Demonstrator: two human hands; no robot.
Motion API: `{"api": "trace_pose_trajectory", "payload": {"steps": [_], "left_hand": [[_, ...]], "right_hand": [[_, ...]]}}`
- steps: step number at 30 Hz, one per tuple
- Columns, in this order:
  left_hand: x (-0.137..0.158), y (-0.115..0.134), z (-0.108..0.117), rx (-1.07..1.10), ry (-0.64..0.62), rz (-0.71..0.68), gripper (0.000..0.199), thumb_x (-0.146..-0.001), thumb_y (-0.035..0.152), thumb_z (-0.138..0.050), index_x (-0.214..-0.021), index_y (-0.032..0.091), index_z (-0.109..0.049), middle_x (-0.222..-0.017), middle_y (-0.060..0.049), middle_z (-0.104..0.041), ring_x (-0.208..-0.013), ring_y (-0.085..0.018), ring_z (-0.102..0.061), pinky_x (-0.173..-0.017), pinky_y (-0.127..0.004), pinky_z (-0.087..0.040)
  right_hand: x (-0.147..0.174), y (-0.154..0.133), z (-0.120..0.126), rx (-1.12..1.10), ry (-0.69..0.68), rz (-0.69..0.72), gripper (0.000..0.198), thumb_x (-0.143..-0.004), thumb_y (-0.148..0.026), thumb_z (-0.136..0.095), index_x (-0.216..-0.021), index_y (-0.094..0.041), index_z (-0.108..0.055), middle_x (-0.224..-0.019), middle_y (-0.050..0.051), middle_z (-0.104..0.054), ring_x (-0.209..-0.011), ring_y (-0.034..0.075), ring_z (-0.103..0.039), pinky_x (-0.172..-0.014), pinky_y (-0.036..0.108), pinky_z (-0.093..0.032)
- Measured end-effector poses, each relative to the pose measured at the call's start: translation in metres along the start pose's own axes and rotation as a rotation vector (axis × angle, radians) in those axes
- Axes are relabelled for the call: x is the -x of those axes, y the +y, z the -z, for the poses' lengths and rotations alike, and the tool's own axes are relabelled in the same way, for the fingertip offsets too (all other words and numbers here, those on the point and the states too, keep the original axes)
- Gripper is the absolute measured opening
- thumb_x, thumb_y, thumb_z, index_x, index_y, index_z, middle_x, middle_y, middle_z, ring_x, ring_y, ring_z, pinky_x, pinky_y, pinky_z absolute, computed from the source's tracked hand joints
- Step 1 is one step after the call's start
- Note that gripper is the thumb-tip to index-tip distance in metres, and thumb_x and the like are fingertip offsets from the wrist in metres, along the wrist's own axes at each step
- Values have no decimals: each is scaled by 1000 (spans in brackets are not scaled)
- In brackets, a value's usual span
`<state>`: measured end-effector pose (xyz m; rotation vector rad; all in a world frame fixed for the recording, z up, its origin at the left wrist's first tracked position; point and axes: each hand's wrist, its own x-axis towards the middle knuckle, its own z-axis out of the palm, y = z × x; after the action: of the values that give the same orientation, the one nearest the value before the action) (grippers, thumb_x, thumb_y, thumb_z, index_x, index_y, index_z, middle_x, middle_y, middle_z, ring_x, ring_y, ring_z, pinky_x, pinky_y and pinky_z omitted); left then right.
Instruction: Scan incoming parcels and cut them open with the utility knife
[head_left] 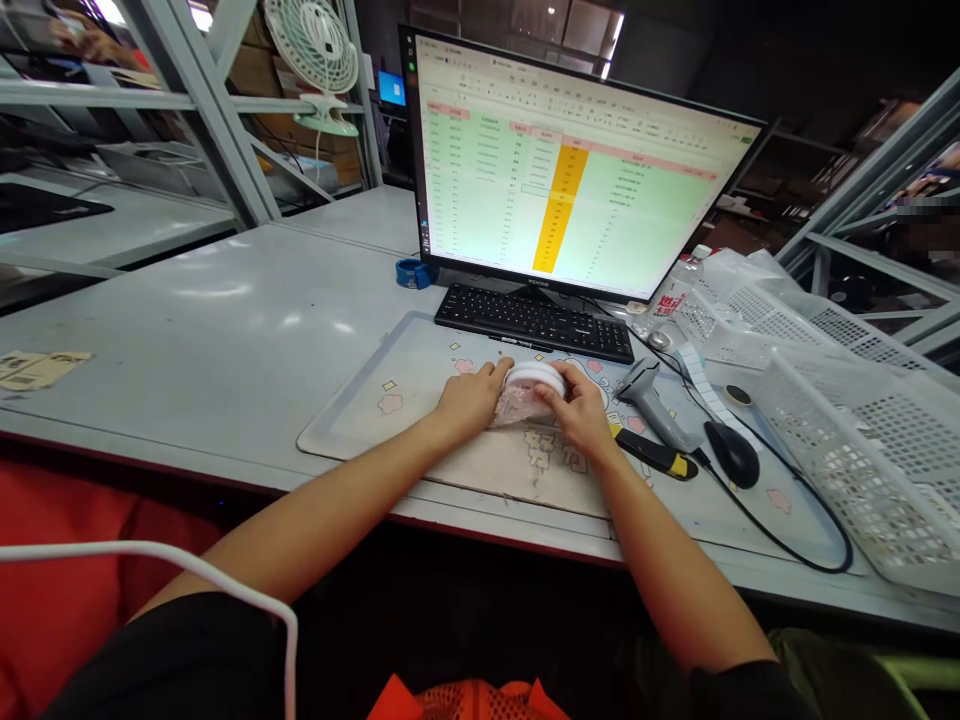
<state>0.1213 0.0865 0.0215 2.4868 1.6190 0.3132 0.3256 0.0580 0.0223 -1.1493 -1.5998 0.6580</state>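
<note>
Above the desk mat, both of my hands are on a round white lid-like thing with crinkled, clear pinkish plastic below it. I cannot tell its exact kind. My left hand grips the plastic at its left side with bent fingers. On the other side, my right hand holds the rim, thumb in front and fingers behind. Just right of that hand lie a grey barcode scanner and a black and yellow utility knife.
Behind the mat stand a keyboard and a monitor showing a spreadsheet. A blue tape roll sits left of them. At right are a mouse, its looping cable, white plastic baskets and a bottle.
</note>
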Motion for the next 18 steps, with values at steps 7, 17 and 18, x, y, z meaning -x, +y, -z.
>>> {"api": "trace_pose_trajectory", "payload": {"steps": [7, 17, 18], "left_hand": [[-2, -6, -5, 883, -39, -258, 66, -89, 23, -55, -152, 25, -34, -149, -17, -57, -74, -20, -72, -62, -34, -56], [-11, -16, 9, 1389, 102, 39, 78, -71, 67, -83, -121, 20, -47, -79, 4, -62, -43, -6, -47, -38, -20, -35], [-11, -19, 11, 1418, 113, 52, 80, -72, 65, -82, -127, 20, -44, -77, 5, -61, -42, -7, -48, -38, -20, -36]], "right_hand": [[-6, 10, 8, -83, 112, -133, 69, -90, -85, -53, -128, -27, -47, -96, 3, -68, -77, 21, -66, -66, 32, -54], [52, -50, 51, 477, -361, -143, 52, -77, -67, -82, -105, -24, -75, -85, 8, -73, -82, 30, -68, -75, 41, -54], [73, -57, 74, 533, -332, -157, 42, -81, -66, -80, -95, -26, -76, -79, 7, -72, -76, 29, -68, -70, 40, -53]]}}
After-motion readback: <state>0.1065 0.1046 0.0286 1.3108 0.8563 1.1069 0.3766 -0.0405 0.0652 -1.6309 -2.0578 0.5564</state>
